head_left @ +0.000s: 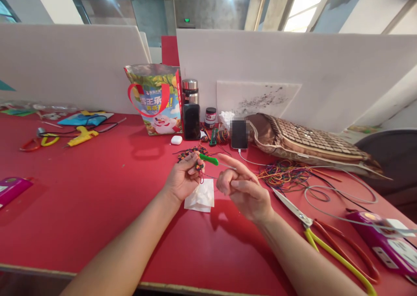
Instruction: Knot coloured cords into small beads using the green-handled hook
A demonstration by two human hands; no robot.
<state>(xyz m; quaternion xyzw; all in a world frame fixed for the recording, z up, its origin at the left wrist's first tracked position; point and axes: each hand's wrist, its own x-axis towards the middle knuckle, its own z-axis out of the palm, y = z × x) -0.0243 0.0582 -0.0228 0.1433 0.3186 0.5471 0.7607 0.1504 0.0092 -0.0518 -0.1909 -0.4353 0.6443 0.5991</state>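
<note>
Cordwork (199, 168): frame centre, pinched in left hand (185, 173) | right hand (249, 189): index extended, others curled, can't tell if gripping | green-handled tool (208, 159): between hands | cordwork probably light, soft, not fragile; best pinched at knots

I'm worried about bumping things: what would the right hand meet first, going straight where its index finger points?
Most likely the green-handled tool in the left hand, just beyond the right index fingertip, though depth is unclear.
</note>
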